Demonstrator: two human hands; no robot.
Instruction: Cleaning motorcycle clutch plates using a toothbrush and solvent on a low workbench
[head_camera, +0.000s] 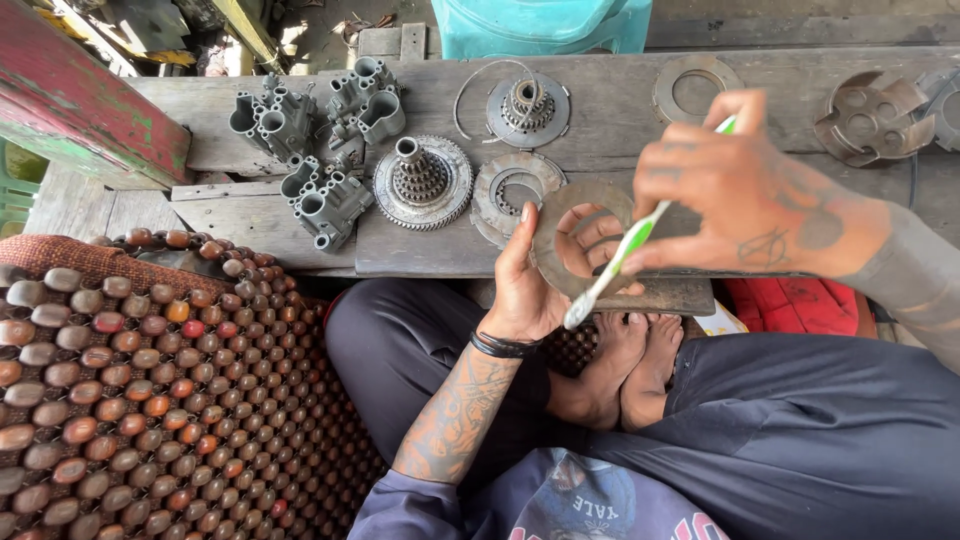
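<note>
My left hand (525, 290) holds a flat grey metal ring plate (560, 215) upright by its lower left edge, thumb on the rim. In my right hand (745, 195) is a green and white toothbrush (625, 250). Its head points down-left and lies across the ring's lower right face. Both hands hover above my crossed legs and bare feet (625, 365), just in front of a worn wooden bench (620, 110).
On the bench lie two toothed hubs on discs (423, 182) (527, 108), another ring plate (505, 195), a loose ring (697, 88), grey cast housings (310, 135) and a lobed plate (868, 118). A wooden-bead seat mat (150, 390) lies at left. A teal plastic container (545, 25) stands behind.
</note>
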